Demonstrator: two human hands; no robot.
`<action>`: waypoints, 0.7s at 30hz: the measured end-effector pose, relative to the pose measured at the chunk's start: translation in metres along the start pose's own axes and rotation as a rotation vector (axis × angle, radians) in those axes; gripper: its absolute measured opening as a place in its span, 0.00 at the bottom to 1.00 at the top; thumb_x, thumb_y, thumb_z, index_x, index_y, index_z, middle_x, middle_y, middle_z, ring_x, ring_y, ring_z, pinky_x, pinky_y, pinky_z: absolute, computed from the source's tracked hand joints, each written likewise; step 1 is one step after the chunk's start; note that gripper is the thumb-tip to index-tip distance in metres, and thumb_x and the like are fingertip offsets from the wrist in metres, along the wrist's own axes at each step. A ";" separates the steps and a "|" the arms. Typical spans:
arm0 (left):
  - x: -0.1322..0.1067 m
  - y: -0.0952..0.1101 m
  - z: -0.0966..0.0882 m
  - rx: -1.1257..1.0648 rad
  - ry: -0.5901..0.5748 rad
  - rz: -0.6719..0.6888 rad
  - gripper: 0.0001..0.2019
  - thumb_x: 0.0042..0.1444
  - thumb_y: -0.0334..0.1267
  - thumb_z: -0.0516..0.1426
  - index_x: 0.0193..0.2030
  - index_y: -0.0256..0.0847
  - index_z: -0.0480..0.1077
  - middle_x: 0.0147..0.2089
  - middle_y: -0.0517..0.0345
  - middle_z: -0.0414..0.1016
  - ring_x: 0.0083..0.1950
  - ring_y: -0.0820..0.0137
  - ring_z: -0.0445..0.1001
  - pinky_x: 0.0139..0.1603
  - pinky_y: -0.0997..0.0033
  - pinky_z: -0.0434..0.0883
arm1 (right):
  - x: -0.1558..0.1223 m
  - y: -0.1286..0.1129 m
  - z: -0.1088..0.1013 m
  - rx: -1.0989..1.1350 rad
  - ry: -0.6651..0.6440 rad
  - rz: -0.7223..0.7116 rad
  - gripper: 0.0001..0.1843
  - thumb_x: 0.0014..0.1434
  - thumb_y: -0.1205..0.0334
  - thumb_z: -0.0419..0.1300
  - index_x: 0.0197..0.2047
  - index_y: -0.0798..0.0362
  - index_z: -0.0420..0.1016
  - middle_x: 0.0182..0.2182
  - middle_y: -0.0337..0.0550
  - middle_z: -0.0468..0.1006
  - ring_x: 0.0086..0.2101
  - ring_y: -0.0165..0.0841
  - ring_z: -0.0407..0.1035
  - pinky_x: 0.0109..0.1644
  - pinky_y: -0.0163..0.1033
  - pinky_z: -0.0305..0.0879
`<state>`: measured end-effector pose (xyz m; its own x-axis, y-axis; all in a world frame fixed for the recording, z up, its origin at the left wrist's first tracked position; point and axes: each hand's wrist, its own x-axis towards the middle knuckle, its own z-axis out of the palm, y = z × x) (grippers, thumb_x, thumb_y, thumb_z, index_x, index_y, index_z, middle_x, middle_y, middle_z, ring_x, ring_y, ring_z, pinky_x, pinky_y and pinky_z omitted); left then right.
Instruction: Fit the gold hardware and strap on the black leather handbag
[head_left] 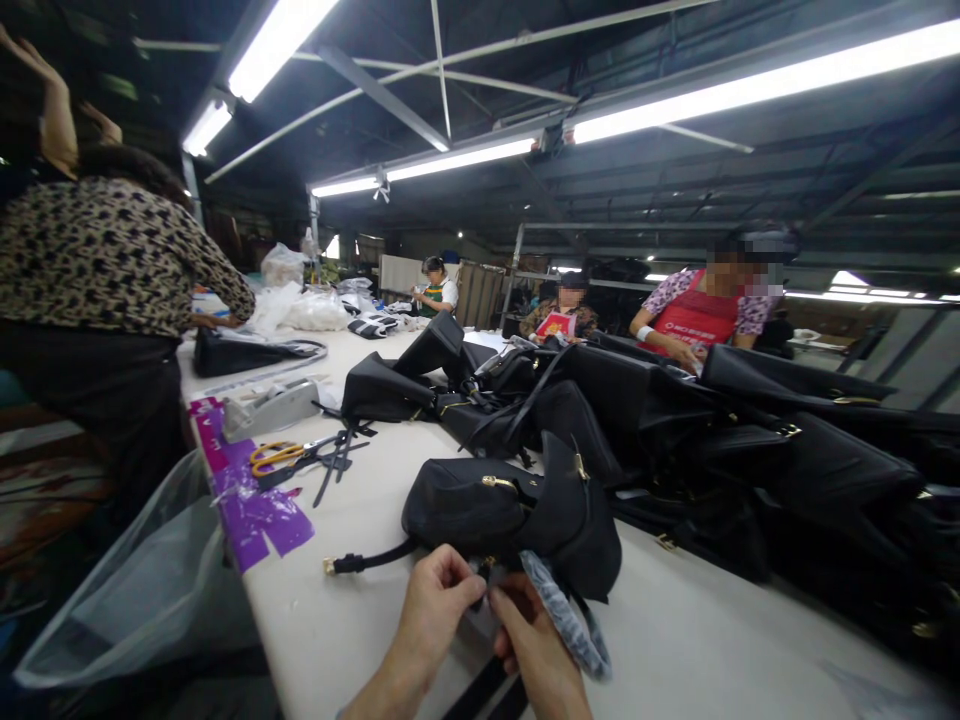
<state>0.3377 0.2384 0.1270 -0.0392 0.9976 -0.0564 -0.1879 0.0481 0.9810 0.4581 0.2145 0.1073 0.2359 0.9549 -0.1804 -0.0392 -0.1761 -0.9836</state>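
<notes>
A black handbag (pixel 465 500) with gold zip pulls lies on the pale worktable in front of me. My left hand (pixel 439 590) is closed in a pinch at the bag's near edge, by a small dark piece between the two hands. Close beside it, my right hand (pixel 525 620) also pinches there, thumb toward the left hand. What exactly the fingertips hold is too small to make out. A handle wrapped in clear plastic (pixel 566 620) curves past my right hand. One strap with a gold buckle (pixel 349 565) stretches out to the left, and dark straps hang below my wrists.
Black bags (pixel 660 430) are heaped across the right and back. At left lie yellow-handled scissors (pixel 281 455), a tape dispenser (pixel 270 408) and purple tape (pixel 259 500) along the table edge. Co-workers stand around the table, one in a red apron (pixel 686 315).
</notes>
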 end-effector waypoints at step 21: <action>-0.003 -0.014 0.005 -0.156 -0.063 -0.080 0.14 0.36 0.44 0.67 0.22 0.37 0.69 0.21 0.61 0.71 0.26 0.73 0.67 0.30 0.74 0.62 | -0.004 -0.011 -0.012 -0.066 -0.076 -0.027 0.13 0.47 0.51 0.66 0.32 0.50 0.75 0.24 0.38 0.75 0.22 0.33 0.68 0.20 0.33 0.57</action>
<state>0.3454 0.2353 0.1139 0.0428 0.9922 -0.1169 -0.3384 0.1245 0.9327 0.4688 0.2095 0.1188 0.1615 0.9745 -0.1556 0.0308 -0.1626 -0.9862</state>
